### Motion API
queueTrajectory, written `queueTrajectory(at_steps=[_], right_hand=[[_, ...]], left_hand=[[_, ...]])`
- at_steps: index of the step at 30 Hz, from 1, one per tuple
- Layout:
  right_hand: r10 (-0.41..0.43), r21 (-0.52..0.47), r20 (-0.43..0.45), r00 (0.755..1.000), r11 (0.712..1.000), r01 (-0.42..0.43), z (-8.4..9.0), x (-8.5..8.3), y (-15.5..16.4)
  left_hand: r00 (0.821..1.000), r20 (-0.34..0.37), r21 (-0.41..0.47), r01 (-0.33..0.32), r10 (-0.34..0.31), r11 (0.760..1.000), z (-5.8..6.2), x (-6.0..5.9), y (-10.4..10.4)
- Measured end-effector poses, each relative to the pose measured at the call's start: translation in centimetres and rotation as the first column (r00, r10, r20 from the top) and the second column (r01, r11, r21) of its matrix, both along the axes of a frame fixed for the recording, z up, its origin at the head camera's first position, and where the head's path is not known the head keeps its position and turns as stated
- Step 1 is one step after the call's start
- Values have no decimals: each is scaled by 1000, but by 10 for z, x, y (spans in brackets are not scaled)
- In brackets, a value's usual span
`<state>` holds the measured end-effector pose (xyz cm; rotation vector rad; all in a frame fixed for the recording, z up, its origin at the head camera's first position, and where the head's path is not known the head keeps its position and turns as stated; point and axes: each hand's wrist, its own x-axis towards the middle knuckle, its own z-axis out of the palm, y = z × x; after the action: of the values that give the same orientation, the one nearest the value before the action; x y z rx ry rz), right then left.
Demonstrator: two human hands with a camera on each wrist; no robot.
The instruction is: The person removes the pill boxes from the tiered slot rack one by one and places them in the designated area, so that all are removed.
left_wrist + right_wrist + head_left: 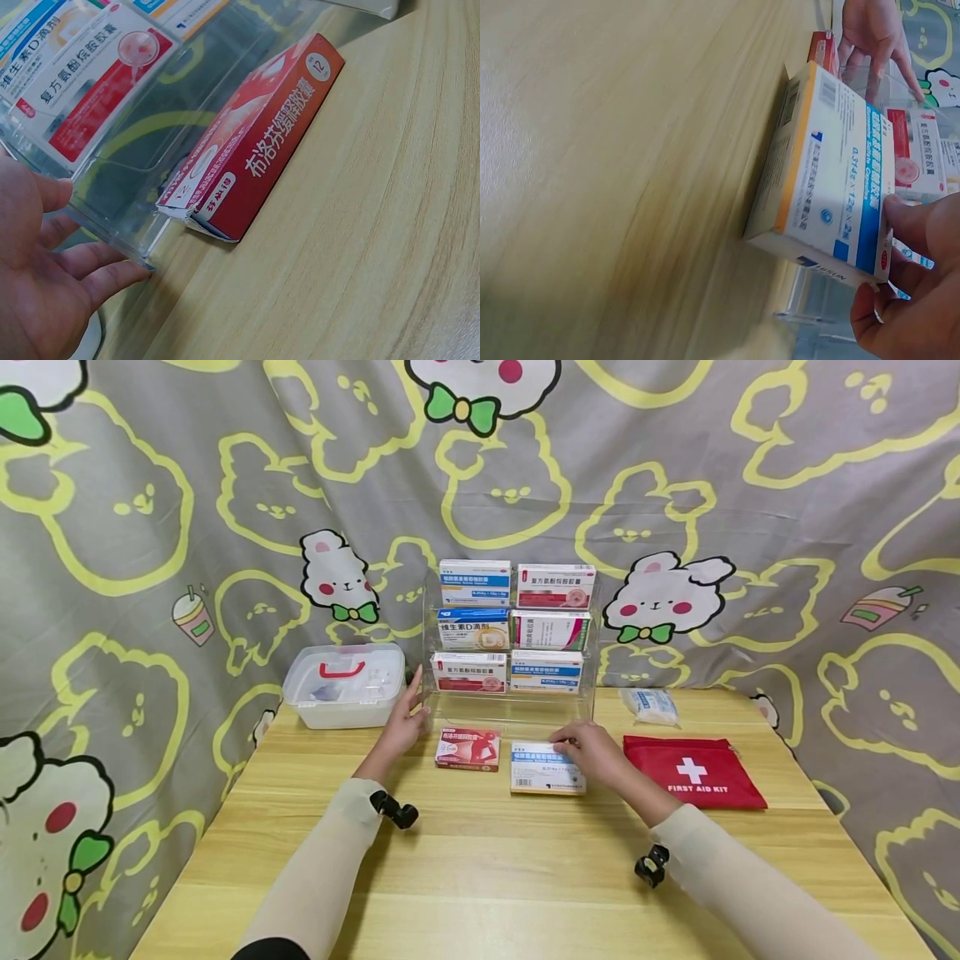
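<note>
From the head view, the blue-and-white box (547, 768) on the table (480, 877) is gripped at its far edge by the right hand (592, 752). At the left wrist, the clear rack (112, 202) is steadied by the left hand (37, 277), fingers straight, beside the red box (255, 142). At the right wrist, the box is seen pinched; lifting toward a rack tier seems called for next.

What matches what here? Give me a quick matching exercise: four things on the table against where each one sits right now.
Things:
1. red medicine box
2. blue-and-white medicine box
3. first aid pouch
4. white storage case

Places:
A. far left, beside the clear rack
B. under the fingers of the right hand
C. right of the right hand, flat on the table
D. in front of the rack, just right of the left hand

Pairs: 1-D, 2-B, 3-C, 4-A
</note>
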<state>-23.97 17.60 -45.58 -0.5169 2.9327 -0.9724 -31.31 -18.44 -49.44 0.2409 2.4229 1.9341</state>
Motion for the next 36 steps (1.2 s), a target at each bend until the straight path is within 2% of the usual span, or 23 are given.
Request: queueTrajectory(at_steps=[7,11,27,36], right_hand=[[-2,-45,96,995,999,6,-12,-8,8],[3,-59,122,993,998,4,-18,-10,11],[48,-63,146,988,997,-39,-43,-19,14],[54,-71,140,989,997,-44,-46,-15,13]], left_hand=[[1000,1,-6,-8,8,1000,0,1,0],[1000,6,-8,-10,10,1000,0,1,0],[1000,-10,-16,9,-9,1000,-1,0,-1],[1000,-22,-14,8,-8,1000,-1,1,-1]])
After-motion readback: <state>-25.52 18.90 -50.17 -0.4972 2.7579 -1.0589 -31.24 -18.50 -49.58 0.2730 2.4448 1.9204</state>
